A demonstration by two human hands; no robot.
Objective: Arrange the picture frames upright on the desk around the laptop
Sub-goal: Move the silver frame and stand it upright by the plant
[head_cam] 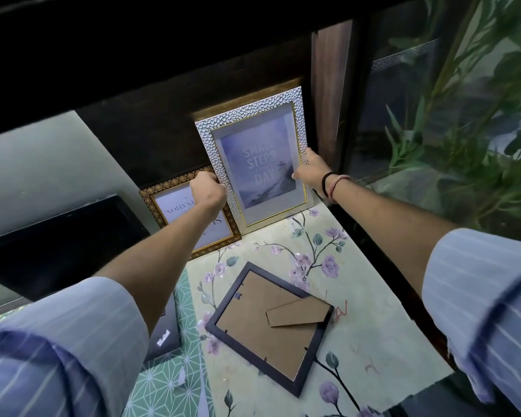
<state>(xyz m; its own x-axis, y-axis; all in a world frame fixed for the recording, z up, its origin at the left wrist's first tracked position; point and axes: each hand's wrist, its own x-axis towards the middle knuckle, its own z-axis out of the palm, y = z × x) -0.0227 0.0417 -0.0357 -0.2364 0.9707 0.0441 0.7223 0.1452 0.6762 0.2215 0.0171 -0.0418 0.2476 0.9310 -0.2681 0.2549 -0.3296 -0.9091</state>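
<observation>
Past the striped sleeves (57,350), the left hand (207,191) and right hand (312,171) each close their grip on a side edge of the silver frame (253,164), upright at the table's (373,341) back, seemingly light, stiff, its glazing fragile.

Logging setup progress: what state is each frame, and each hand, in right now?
Silver frame: upright at the back, held on both sides.
Gold patterned frame: leaning behind the left arm.
Dark frame: face down, stand folded.
Left hand: gripping the silver frame.
Right hand: gripping the silver frame.
</observation>
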